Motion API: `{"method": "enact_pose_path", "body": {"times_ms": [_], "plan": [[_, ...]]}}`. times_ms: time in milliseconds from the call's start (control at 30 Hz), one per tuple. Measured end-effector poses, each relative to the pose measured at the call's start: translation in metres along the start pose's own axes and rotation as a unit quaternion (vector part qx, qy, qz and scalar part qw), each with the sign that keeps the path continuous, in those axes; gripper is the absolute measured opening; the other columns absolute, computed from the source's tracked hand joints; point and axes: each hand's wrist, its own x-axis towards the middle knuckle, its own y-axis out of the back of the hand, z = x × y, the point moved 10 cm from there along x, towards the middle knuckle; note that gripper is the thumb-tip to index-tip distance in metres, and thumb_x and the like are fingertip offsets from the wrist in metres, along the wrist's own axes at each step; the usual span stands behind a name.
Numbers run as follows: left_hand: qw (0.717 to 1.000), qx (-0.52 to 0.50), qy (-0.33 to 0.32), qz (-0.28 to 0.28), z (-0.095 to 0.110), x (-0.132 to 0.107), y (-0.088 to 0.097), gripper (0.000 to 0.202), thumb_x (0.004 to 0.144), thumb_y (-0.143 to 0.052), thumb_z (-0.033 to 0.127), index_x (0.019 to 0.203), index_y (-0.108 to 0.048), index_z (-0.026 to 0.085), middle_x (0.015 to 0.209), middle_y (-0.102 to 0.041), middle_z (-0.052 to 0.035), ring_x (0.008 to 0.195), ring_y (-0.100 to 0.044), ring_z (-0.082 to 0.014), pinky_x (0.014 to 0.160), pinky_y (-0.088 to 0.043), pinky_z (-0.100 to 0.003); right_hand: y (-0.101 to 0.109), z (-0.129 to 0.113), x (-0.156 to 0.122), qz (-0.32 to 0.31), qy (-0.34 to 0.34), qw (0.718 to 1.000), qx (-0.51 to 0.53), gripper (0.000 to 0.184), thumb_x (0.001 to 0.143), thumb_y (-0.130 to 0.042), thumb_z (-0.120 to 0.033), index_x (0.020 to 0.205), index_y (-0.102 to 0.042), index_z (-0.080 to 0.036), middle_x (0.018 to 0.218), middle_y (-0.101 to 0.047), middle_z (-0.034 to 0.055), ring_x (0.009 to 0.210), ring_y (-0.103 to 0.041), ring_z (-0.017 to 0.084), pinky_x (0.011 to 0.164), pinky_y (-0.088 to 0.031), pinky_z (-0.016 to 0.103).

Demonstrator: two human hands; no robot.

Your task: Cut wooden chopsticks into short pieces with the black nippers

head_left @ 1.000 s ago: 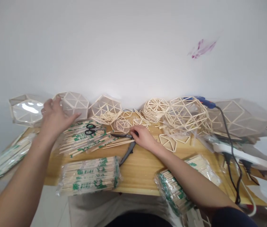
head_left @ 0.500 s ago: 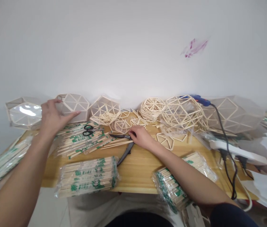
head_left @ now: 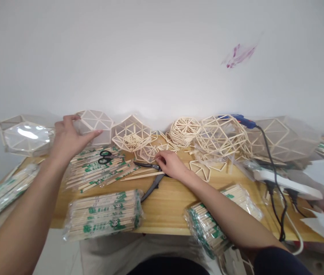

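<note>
My left hand (head_left: 68, 138) reaches to the back left of the wooden table (head_left: 173, 208) with thumb and fingers apart around a covered stick-frame polyhedron (head_left: 96, 123). It holds nothing. My right hand (head_left: 171, 164) rests fingers-down at the table's middle on the handle end of black pliers-like cutters (head_left: 152, 183), beside loose wooden sticks (head_left: 143, 175); whether it grips them is unclear. A loose pile of wrapped chopsticks (head_left: 95, 172) with small black scissors (head_left: 106, 157) on it lies between my hands.
More stick polyhedra line the wall: a covered one (head_left: 25, 133), open lattice balls (head_left: 220, 137) and a big covered one (head_left: 286, 136). A blue glue gun (head_left: 240, 120), its cable and a white power strip (head_left: 286, 184) are at the right. Chopstick packs (head_left: 104, 215) (head_left: 216, 225) lie at the front edge.
The view shifted slightly. My left hand moved a little right and closer to the covered polyhedron. My right hand stayed on the cutters.
</note>
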Motion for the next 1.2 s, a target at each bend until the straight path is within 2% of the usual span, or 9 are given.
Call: {"method": "enact_pose_path", "body": {"times_ms": [300, 467, 567, 633, 667, 733, 833, 1000, 1200], "plan": [[0.997, 0.056, -0.047, 0.024, 0.014, -0.001, 0.002, 0.103, 0.075, -0.075, 0.074, 0.150, -0.040, 0.015, 0.152, -0.041, -0.0260, 0.146, -0.040, -0.0474, 0.117, -0.040, -0.061, 0.009, 0.007, 0.001, 0.036, -0.022, 0.999, -0.025, 0.011, 0.094, -0.062, -0.011, 0.096, -0.070, -0.017, 0.096, -0.072, 0.0103, 0.094, -0.065, 0.024, 0.089, -0.049, 0.035], [0.996, 0.061, -0.053, 0.038, 0.013, -0.007, 0.004, 0.104, 0.078, -0.070, 0.076, 0.155, -0.039, 0.014, 0.164, -0.024, -0.0290, 0.156, -0.025, -0.0491, 0.123, -0.028, -0.064, 0.019, 0.014, 0.001, 0.041, -0.085, 0.993, -0.071, 0.018, 0.094, -0.056, -0.007, 0.099, -0.071, -0.015, 0.104, -0.073, 0.0156, 0.102, -0.065, 0.028, 0.092, -0.049, 0.037], [0.986, 0.092, -0.091, 0.104, 0.035, -0.027, 0.013, 0.094, 0.086, -0.064, 0.070, 0.156, -0.038, 0.013, 0.166, -0.022, -0.0292, 0.156, -0.023, -0.0483, 0.124, -0.021, -0.066, 0.024, 0.015, -0.001, 0.037, -0.113, 0.986, -0.120, 0.027, 0.095, -0.052, -0.006, 0.112, -0.072, -0.012, 0.114, -0.073, 0.0181, 0.109, -0.065, 0.030, 0.099, -0.047, 0.038], [0.977, 0.117, -0.128, 0.127, 0.059, -0.049, 0.012, 0.071, 0.097, -0.056, 0.057, 0.150, -0.045, 0.011, 0.162, -0.031, -0.0277, 0.153, -0.030, -0.0448, 0.123, -0.026, -0.061, 0.025, 0.015, -0.002, 0.032, -0.127, 0.979, -0.159, 0.029, 0.097, -0.050, -0.008, 0.116, -0.071, -0.013, 0.117, -0.072, 0.0171, 0.111, -0.065, 0.030, 0.100, -0.047, 0.038], [0.975, 0.124, -0.152, 0.103, 0.073, -0.061, 0.003, 0.060, 0.098, -0.056, 0.051, 0.141, -0.053, 0.009, 0.153, -0.043, -0.0275, 0.146, -0.041, -0.0430, 0.119, -0.033, -0.057, 0.026, 0.015, -0.003, 0.028, -0.136, 0.974, -0.180, 0.029, 0.098, -0.049, -0.011, 0.117, -0.071, -0.013, 0.117, -0.072, 0.0165, 0.111, -0.065, 0.030, 0.100, -0.047, 0.038], [0.965, 0.116, -0.231, -0.031, 0.104, -0.089, -0.034, 0.038, 0.100, -0.054, 0.045, 0.119, -0.064, 0.013, 0.122, -0.065, -0.0185, 0.117, -0.063, -0.0355, 0.102, -0.048, -0.047, 0.026, 0.015, -0.005, 0.017, -0.153, 0.963, -0.219, 0.028, 0.101, -0.047, -0.015, 0.116, -0.070, -0.013, 0.117, -0.072, 0.0162, 0.111, -0.065, 0.030, 0.098, -0.047, 0.038], [0.905, 0.120, -0.355, -0.200, 0.140, -0.141, -0.091, 0.026, 0.103, -0.052, 0.038, 0.101, -0.068, 0.018, 0.105, -0.071, -0.0120, 0.099, -0.069, -0.0300, 0.089, -0.050, -0.041, 0.025, 0.014, -0.007, -0.002, -0.174, 0.949, -0.262, 0.028, 0.102, -0.045, -0.017, 0.116, -0.069, -0.014, 0.119, -0.071, 0.0172, 0.113, -0.064, 0.031, 0.097, -0.047, 0.039], [0.849, 0.107, -0.426, -0.295, 0.153, -0.166, -0.139, 0.012, 0.097, -0.061, 0.028, 0.100, -0.067, 0.018, 0.108, -0.072, -0.0123, 0.098, -0.070, -0.0285, 0.079, -0.048, -0.036, 0.029, 0.013, -0.010, -0.007, -0.199, 0.935, -0.292, 0.030, 0.103, -0.044, -0.019, 0.118, -0.069, -0.012, 0.122, -0.068, 0.0204, 0.115, -0.061, 0.034, 0.098, -0.047, 0.043], [0.815, 0.014, -0.482, -0.320, 0.163, -0.153, -0.146, 0.012, 0.087, -0.056, 0.020, 0.076, -0.061, 0.022, 0.085, -0.068, -0.0050, 0.079, -0.064, -0.0215, 0.067, -0.039, -0.031, 0.033, 0.020, -0.010, -0.005, -0.216, 0.932, -0.293, 0.031, 0.103, -0.046, -0.021, 0.122, -0.068, -0.010, 0.129, -0.064, 0.0234, 0.116, -0.060, 0.035, 0.099, -0.046, 0.045]]}}
